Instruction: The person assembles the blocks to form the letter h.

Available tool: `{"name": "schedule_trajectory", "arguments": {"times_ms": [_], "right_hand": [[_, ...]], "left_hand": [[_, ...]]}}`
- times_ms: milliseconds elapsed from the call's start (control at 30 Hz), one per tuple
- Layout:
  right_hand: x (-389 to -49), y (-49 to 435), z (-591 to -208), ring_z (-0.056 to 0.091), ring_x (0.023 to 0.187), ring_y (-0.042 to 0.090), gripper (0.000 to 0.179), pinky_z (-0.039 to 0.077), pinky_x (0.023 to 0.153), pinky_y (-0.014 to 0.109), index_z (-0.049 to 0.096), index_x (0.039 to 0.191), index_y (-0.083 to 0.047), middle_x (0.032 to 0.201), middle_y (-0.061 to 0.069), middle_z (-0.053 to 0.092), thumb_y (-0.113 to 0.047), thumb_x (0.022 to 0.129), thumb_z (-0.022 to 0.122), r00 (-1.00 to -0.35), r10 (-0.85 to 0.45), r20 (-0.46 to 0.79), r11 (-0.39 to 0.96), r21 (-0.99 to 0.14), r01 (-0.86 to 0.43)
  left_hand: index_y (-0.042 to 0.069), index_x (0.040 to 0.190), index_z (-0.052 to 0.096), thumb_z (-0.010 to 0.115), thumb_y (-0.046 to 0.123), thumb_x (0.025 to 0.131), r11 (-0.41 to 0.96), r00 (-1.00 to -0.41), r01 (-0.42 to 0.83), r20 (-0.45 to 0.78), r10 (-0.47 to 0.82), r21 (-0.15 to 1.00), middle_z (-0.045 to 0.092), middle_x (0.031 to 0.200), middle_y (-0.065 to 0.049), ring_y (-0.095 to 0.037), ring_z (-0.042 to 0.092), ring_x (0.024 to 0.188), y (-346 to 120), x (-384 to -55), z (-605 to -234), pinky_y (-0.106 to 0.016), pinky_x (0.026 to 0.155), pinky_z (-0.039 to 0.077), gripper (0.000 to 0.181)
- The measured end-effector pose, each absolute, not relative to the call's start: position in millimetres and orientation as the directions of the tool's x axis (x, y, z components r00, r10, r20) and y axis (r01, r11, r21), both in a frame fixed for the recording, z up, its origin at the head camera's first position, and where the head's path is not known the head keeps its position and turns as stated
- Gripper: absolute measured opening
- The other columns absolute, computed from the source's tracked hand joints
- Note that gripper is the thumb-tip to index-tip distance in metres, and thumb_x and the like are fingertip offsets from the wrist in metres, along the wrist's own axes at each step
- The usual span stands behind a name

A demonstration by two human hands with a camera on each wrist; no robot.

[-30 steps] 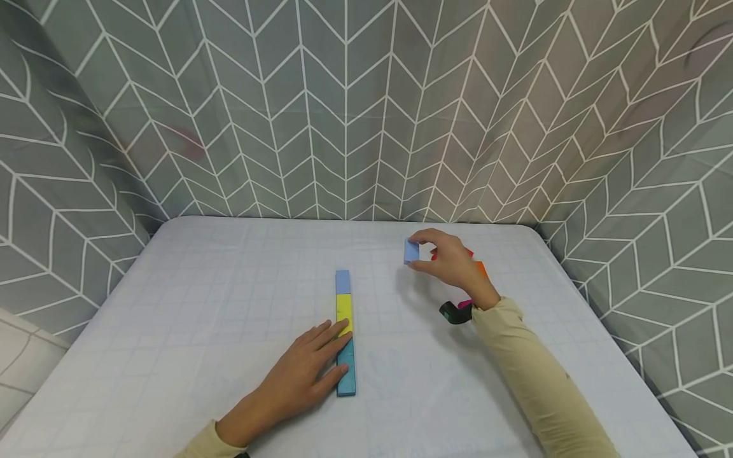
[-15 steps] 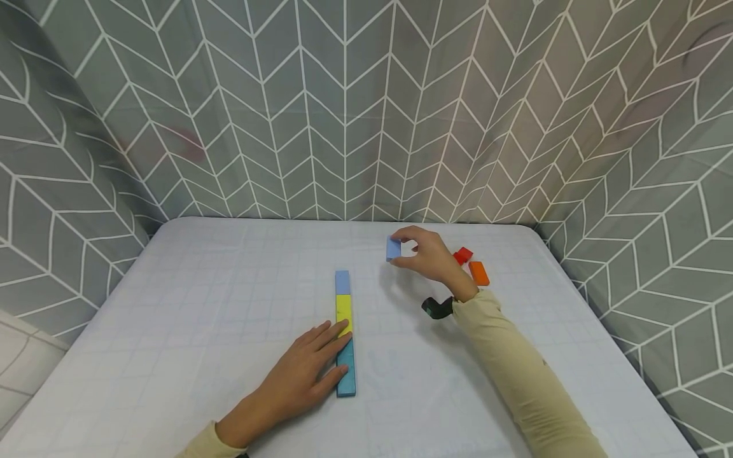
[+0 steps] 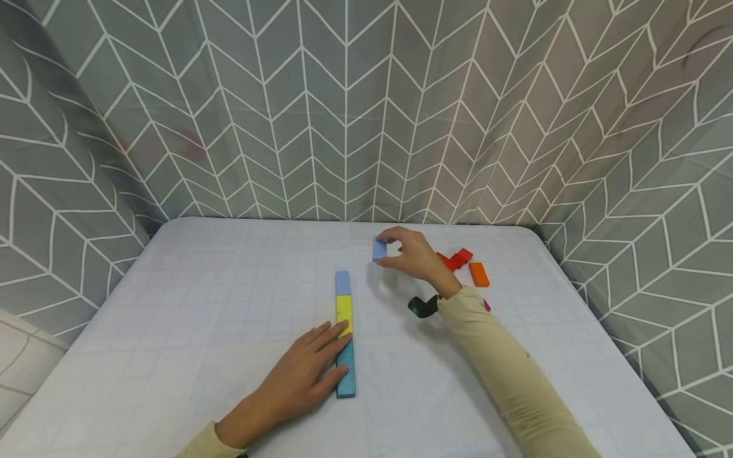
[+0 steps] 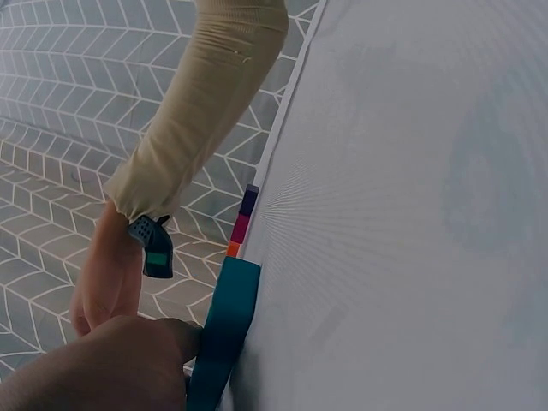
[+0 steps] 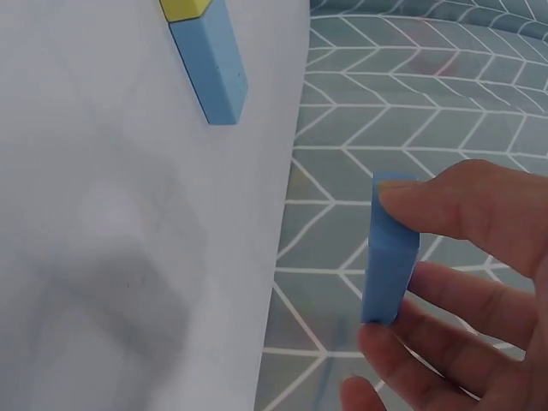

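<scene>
A blue block (image 3: 380,249) hangs above the table (image 3: 229,286), right of the yellow block (image 3: 343,308), pinched by the right hand (image 3: 417,257). The left hand (image 3: 303,369), its grip uncurled, touches that yellow block; red blocks (image 3: 457,261) lie well right of it.

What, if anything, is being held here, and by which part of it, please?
The right hand has a light blue block in its grip, pinched at two opposite ends. The left hand rests on the yellow block and teal block.
</scene>
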State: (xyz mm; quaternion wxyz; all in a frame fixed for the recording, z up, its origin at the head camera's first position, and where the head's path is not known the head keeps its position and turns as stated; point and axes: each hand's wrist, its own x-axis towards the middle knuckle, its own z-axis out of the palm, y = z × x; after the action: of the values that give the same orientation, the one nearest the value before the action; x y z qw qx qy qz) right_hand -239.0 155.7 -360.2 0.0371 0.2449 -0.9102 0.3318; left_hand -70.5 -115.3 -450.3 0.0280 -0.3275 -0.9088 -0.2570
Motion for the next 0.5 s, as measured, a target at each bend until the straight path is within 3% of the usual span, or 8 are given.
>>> {"name": "schedule_trajectory", "arguments": {"times_ms": [267,500], "right_hand": [[-245,143,-368,0.063,0.117,0.036,0.039,0.055,0.097,0.043,0.071,0.123,-0.001,0.125,0.012,0.069,-0.012,0.088,0.085,-0.877,-0.429,0.217,0.654,-0.595,-0.467],[-249,133,-374,0.064,0.115,0.027,0.037,0.055,0.096,0.04,0.071,0.119,-0.004,0.122,0.009,0.07,-0.014,0.087,0.085,-0.882,-0.425,0.205,0.672,-0.581,-0.459]], "left_hand": [[0.013,0.153,0.055,0.06,0.041,0.106,0.643,-0.777,0.619,0.231,0.586,0.451,0.04,0.164,0.0,-0.03,0.033,0.151,-116,-71,-451,-0.052,0.12,0.029,0.055],[0.013,0.152,0.055,0.06,0.042,0.106,0.641,-0.776,0.621,0.234,0.586,0.451,0.041,0.163,-0.001,-0.031,0.033,0.151,-116,-71,-452,-0.053,0.12,0.03,0.055]]}}
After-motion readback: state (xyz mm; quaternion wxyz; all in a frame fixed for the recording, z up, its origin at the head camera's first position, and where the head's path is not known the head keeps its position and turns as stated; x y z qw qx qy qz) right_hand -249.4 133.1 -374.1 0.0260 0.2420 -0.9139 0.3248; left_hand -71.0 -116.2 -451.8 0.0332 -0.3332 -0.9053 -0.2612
